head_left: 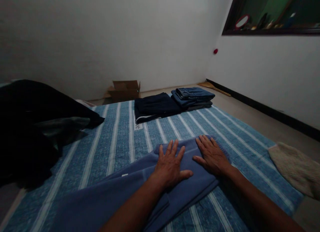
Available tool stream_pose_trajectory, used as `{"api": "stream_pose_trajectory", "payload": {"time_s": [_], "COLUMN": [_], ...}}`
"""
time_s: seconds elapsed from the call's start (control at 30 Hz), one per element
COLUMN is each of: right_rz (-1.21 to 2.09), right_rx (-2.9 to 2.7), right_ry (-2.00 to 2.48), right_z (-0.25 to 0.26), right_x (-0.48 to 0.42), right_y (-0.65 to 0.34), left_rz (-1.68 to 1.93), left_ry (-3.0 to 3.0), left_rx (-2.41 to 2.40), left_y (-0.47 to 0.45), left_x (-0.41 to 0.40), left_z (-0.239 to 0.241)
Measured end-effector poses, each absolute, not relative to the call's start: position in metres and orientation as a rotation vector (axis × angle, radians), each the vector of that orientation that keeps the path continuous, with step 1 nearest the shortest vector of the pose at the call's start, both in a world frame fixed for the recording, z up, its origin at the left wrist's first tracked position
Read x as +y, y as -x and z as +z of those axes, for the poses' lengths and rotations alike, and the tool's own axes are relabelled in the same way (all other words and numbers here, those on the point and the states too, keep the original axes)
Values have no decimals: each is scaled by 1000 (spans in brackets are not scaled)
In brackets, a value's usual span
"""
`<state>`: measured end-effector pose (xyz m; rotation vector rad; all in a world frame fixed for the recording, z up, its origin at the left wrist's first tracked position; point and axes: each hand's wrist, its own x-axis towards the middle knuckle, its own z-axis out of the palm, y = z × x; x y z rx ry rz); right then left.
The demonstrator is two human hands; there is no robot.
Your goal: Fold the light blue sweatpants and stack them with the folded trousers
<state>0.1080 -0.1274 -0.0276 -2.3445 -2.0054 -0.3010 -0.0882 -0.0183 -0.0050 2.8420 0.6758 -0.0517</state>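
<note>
Blue trousers [195, 188] lie folded at 6 o'clock on a striped bedspread [140, 143], under two unclenched hands. Left hand [170, 168], palm down with fingers splayed, grips nothing; right hand [213, 157], flat with thumb apart, rests near the gathered edge at 2 o'clock. Folded jeans [196, 93] sit beyond, toward 1 o'clock; black clothing [25, 125] is heaped at 9 o'clock.

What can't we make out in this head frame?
All in head view:
- Blue garment: near end cut off by bottom edge.
- Left hand, right hand: palms hidden by their backs.
- Dark clothes: cut off by left edge.
- Cardboard box: base hidden behind striped sheet.
- Windowsill items: too small, dim.
</note>
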Motion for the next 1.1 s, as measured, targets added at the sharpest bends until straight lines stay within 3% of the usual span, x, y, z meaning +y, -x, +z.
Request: {"api": "stream_pose_trajectory", "payload": {"time_s": [0.43,0.7,1.1], "right_rz": [-250,-244,-180], "right_rx": [-1985,-1975,-1956], "right_ry": [2373,2348,2376], "right_z": [-28,-30,-31], "right_x": [-128,-128,-126], "right_y": [-108,-108,-109], "left_rz": [-117,-222,-218], "left_ry": [-2823,-2775,-2815], "left_rx": [767,1115,1137], "left_y": [88,103,104], "left_x": [-21,-22,-21], "left_z": [6,13,15]}}
